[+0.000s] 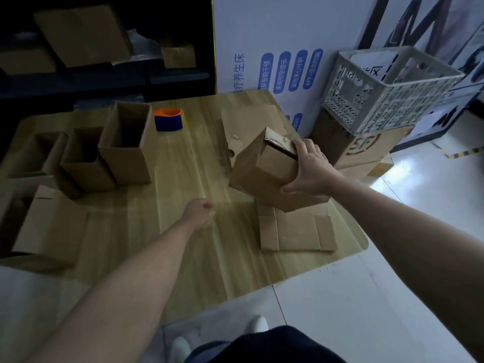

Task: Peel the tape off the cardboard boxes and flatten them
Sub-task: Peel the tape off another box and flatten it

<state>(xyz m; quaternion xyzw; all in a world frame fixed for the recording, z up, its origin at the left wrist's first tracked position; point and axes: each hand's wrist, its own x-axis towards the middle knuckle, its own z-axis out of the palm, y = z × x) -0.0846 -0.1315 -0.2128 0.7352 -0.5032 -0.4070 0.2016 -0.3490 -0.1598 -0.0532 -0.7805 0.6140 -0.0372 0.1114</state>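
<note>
The wooden table (183,179) spreads before you. Off its far right corner a white crate (387,87) sits on a printed carton. Open boxes (125,142) stand upright at the table's left. Your right hand (311,171) grasps a cardboard box (262,174), tilted and lifted over a flattened box (296,231) near the table's right edge, with fingers over the top flap and thumb below. Your left hand (197,210) is curled above the table's middle; I cannot tell whether it pinches anything. An orange-and-blue object (169,119) rests at the far side.
</note>
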